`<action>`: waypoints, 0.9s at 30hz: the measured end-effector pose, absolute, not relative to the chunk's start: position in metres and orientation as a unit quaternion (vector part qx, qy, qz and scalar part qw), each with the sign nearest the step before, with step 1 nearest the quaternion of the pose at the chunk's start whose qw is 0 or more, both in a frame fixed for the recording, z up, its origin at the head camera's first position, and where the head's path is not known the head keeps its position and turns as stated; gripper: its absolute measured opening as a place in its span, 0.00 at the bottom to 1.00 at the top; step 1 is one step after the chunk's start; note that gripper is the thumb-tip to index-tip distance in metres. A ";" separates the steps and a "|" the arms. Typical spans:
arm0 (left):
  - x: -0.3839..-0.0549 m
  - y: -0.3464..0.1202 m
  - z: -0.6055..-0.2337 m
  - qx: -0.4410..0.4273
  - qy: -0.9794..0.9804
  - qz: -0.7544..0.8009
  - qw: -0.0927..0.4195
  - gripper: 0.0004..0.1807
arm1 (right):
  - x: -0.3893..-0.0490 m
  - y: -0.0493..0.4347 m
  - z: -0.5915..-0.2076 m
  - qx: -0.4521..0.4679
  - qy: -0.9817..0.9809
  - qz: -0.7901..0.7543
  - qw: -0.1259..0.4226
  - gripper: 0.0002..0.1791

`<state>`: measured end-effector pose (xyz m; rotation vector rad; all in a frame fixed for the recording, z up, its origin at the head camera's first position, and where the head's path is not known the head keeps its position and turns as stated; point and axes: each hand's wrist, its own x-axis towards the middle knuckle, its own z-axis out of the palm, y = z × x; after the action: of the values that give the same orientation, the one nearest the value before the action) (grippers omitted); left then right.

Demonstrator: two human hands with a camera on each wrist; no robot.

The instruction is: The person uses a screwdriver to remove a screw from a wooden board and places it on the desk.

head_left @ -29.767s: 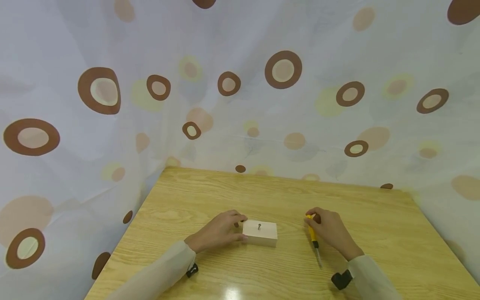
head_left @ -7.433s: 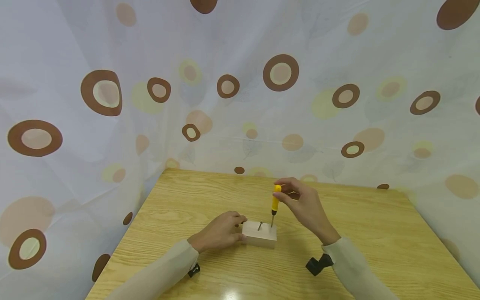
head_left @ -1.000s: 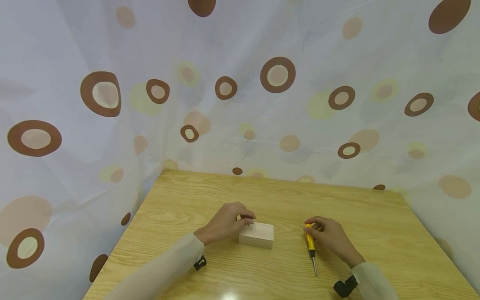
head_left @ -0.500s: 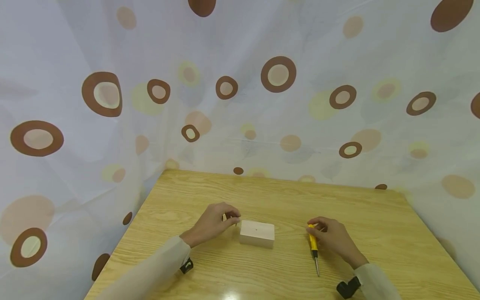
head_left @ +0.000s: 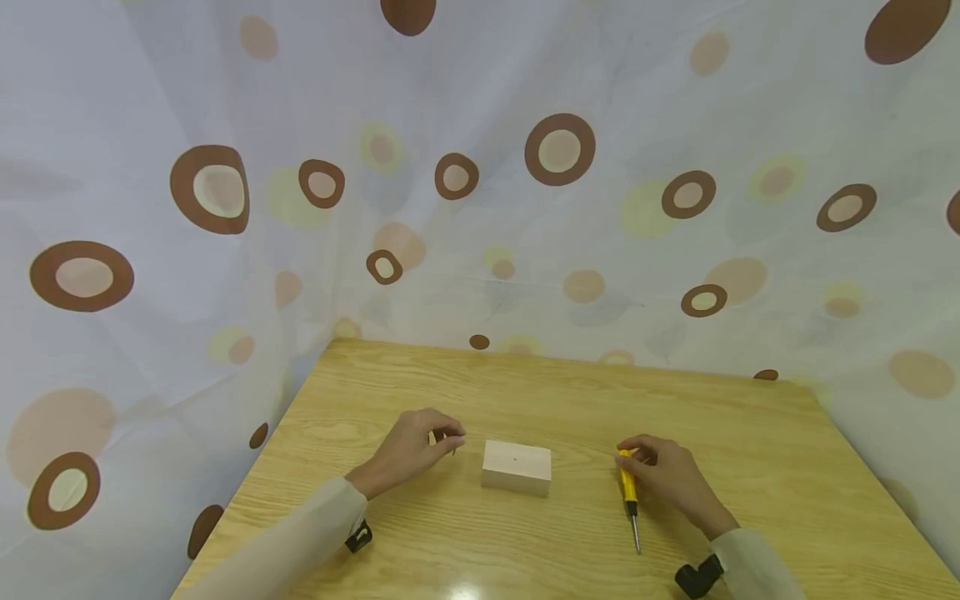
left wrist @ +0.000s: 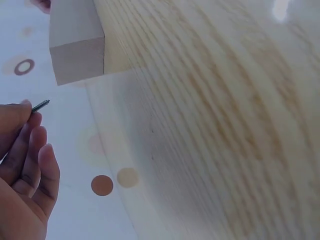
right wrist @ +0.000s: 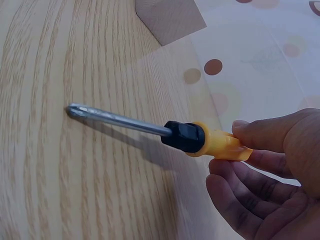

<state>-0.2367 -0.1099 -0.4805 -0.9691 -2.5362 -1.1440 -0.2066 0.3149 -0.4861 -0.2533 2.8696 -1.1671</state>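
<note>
Between thumb and fingertips, my left hand (head_left: 411, 446) pinches a small threaded screw (left wrist: 41, 105), its pointed tip sticking out and its head hidden in the fingers. That hand is to the left of a pale wooden block (head_left: 516, 468), apart from it. One small dark hole shows in the block's top face. To the block's right, my right hand (head_left: 670, 477) holds a Phillips screwdriver (right wrist: 122, 121) by its yellow handle (right wrist: 220, 143). The steel shaft with its black collar slants down toward the near edge, the tip close to the tabletop.
A wood-grain table (head_left: 570, 542) carries the block. White curtain-like sheeting (head_left: 480, 275) with brown and beige circles hangs behind and at both sides. Black wrist mounts (head_left: 698, 577) sit at both sleeve cuffs.
Earlier the screw stood in the block and the screwdriver was upright over it. Since then the left hand has drawn the screw away leftward, and the screwdriver has been lowered at the right.
</note>
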 end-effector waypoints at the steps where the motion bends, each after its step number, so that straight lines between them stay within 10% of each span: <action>1: -0.236 -0.111 -0.481 -0.322 -0.860 -0.385 0.097 0.06 | -0.206 0.315 -0.486 -0.081 0.923 -0.375 0.016 0.21; 27: -0.230 -0.137 -0.489 -0.259 -0.898 -0.352 0.047 0.04 | -0.205 0.318 -0.487 -0.069 0.928 -0.365 0.009 0.19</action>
<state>-0.2298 -0.1369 -0.4894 -0.7896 -2.7414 -1.0732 -0.2049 0.3176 -0.4869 -0.2167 2.9002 -1.1397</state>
